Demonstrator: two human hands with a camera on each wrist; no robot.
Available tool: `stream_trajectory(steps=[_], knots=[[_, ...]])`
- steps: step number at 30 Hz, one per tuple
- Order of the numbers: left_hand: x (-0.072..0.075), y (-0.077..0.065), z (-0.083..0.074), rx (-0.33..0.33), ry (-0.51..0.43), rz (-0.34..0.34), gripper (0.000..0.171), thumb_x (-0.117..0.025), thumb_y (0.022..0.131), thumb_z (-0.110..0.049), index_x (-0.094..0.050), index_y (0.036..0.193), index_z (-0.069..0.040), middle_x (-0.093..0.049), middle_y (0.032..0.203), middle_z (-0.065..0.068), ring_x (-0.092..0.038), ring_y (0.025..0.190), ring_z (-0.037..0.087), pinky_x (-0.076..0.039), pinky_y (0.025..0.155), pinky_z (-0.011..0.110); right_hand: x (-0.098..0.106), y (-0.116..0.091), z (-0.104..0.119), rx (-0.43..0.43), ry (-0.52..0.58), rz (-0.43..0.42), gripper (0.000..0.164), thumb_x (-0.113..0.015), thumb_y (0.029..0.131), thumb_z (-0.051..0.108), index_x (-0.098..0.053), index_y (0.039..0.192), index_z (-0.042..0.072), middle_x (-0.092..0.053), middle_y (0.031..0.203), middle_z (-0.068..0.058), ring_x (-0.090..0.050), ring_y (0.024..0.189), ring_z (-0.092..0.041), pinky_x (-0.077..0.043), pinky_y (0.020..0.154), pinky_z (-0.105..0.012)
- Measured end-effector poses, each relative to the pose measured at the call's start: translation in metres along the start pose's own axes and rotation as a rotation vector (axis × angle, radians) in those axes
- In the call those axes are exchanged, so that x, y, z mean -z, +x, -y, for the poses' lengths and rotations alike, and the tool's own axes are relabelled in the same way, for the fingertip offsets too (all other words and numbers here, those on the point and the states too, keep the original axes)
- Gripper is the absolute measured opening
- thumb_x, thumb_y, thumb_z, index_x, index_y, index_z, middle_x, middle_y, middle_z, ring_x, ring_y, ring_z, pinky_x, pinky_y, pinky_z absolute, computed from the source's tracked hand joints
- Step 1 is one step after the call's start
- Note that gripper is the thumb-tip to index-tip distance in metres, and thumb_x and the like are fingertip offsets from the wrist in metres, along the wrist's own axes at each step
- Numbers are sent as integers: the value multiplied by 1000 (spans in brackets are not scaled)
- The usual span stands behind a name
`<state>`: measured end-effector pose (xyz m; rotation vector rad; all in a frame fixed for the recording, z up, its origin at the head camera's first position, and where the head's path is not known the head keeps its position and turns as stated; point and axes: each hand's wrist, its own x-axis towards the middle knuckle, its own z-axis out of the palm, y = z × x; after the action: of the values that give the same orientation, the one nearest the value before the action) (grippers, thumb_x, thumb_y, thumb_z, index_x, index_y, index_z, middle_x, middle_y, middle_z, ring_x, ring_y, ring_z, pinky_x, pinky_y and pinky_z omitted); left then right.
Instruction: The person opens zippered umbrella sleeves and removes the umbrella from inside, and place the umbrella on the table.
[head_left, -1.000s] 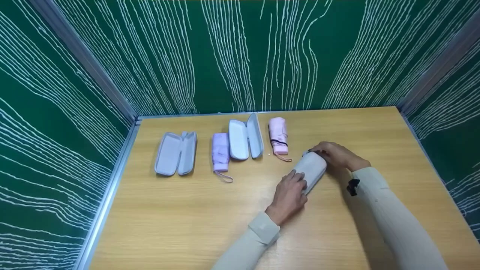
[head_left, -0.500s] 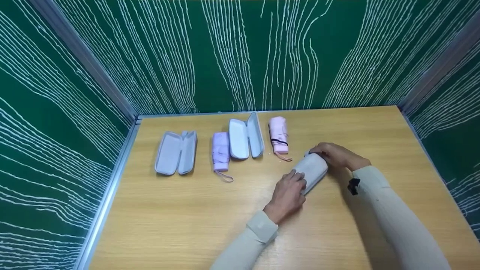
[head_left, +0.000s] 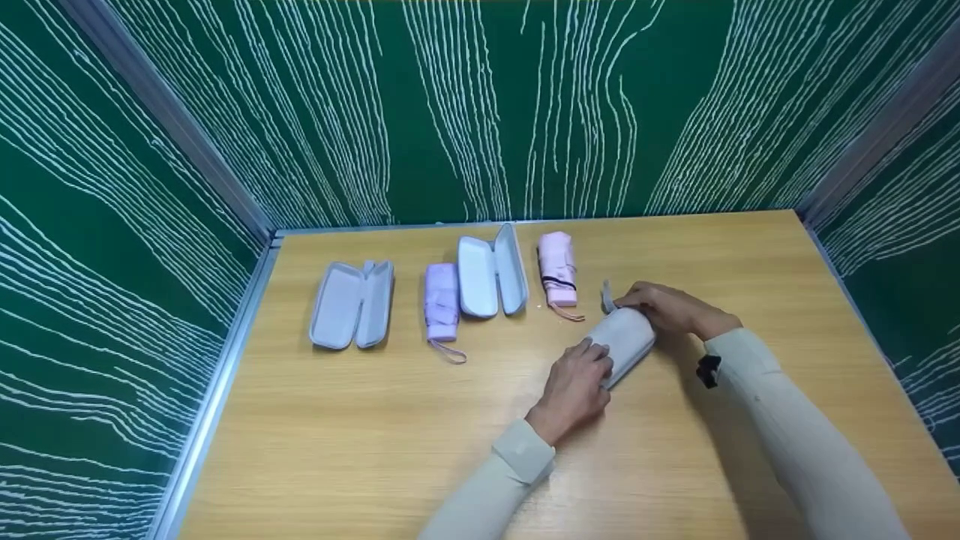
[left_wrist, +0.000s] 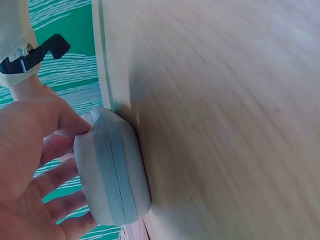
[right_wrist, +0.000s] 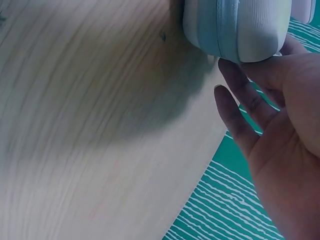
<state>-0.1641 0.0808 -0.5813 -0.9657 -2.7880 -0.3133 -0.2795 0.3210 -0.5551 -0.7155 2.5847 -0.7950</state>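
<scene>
A light grey hard zip case [head_left: 619,341] lies closed and slanted on the table, its zip seam [left_wrist: 112,165] running around the side. My left hand [head_left: 574,386] holds its near end, with the fingers over the top and the thumb at the side in the left wrist view. At the far end, my right hand [head_left: 671,309] has thumb and fingertips against the case beside the seam. A grey tab [head_left: 607,297] sticks up next to the right fingertips. Any zip puller between those fingers is hidden.
To the left stand two open, pale zip cases, one at far left [head_left: 337,307] and one by the back edge [head_left: 478,277]. A purple folded umbrella [head_left: 441,300] lies between them. Beyond the closed case lies a pink folded umbrella [head_left: 556,262]. Green panels [head_left: 450,112] enclose the table [head_left: 360,450].
The grey tab at the case's far end, mostly tucked by my right fingers before, now sticks up freely. Both hands and the case have hardly moved.
</scene>
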Motion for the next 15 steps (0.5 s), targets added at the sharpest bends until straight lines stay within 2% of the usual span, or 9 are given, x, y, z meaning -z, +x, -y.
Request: stream_trajectory(steps=[4,8,15], knots=[[0,1,3,-11,-11,-6,14,-81,82,-21,-76,94,-19,-71,128,-4,-63,130,23,-53,105,33,3,2,2,72,-91,12,44,-54,102,-12,-72,136,8,-70,121,-15,-67,113,-37,-51,105,-63],[1,1,4,-8,-30,8,16,-81,82,-20,-77,97,-18,-71,132,-2,-62,133,25,-51,110,34,5,3,3,69,-96,29,42,-55,102,-11,-73,135,8,-70,122,-15,-67,116,-39,-51,106,-63],[-1,0,6,-17,-30,-1,17,-81,82,-21,-77,98,-18,-71,132,-3,-63,133,25,-52,109,34,5,3,3,40,-119,33,42,-53,102,-10,-73,134,8,-71,124,-16,-66,119,-41,-50,105,-65]])
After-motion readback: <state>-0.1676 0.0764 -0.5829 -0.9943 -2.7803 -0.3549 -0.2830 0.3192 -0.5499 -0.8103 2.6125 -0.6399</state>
